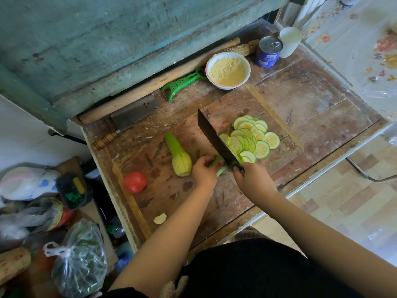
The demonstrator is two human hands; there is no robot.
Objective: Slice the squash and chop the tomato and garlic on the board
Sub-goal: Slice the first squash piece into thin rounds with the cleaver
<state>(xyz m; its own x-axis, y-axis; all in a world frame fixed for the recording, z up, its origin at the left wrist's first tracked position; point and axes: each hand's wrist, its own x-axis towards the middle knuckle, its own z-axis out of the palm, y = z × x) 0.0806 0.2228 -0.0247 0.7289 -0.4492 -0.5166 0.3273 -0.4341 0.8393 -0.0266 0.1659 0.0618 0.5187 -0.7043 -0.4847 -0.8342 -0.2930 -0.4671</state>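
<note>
Centrally, on the wooden cutting board, the left hand gripped a squash stub while the right hand clasped the cleaver, its blade against the squash slices. Left of them lay another squash piece, a tomato and a garlic clove.

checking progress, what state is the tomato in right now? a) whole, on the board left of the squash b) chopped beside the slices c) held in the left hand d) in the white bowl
a: the tomato lies whole and uncut on the board, left of the squash half.
</note>
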